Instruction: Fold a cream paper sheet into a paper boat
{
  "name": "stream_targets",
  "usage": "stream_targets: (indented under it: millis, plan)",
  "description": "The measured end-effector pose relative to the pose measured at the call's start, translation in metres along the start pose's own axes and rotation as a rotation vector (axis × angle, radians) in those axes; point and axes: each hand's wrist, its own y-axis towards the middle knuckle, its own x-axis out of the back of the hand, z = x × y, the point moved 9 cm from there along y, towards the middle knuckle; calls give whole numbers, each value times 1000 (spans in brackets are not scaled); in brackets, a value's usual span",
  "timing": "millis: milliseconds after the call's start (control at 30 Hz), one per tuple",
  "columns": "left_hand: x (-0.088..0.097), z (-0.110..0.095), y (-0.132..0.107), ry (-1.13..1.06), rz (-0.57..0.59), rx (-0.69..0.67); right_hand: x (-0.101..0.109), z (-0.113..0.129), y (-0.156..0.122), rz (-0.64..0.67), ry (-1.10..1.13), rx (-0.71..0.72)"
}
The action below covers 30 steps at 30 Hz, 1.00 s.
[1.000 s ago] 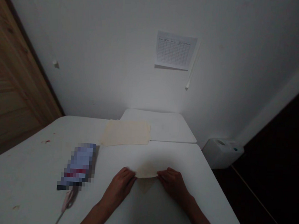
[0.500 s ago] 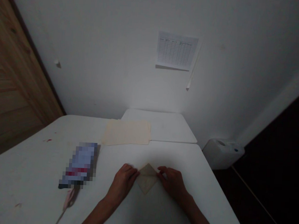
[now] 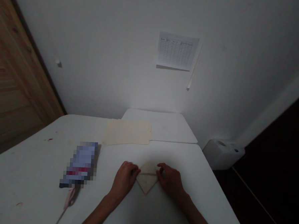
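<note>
Lying beyond folded paper (image 3: pixel 147 181): paper stack (image 3: pixel 127 132)

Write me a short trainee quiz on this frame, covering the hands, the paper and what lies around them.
1. True or false: the left hand and the right hand both touch the folded paper.
2. Which of these lies on the table nearest the far wall?
A) the stack of cream sheets
B) the pink-handled scissors
C) the blurred-out pack
3. Fill in: the printed grid sheet hangs on the ___.
Key: 1 true; 2 A; 3 wall.
</note>
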Motion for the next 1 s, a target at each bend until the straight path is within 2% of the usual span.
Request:
stream_targets:
  millis: [233, 500, 600, 700, 800, 867, 1000]
  plan:
    - [-2, 4, 3, 17, 34, 70, -3, -3, 1, 13, -5, -13]
    - [1, 0, 3, 40, 41, 63, -4, 0, -1, 8, -59, -14]
    - [2, -3, 2, 65, 19, 50, -5, 10, -2, -6, -193, 86]
    - [5, -6, 1, 57, -14, 27, -13, 32, -5, 30, -334, 317]
    - [6, -7, 1, 41, -27, 14, -23, 48, -8, 109, -375, 519]
    - [6, -8, 0, 38, -30, 7, -27, 50, -8, 140, -377, 563]
    - [8, -8, -1, 35, -42, -5, -29, 48, -6, 170, -376, 554]
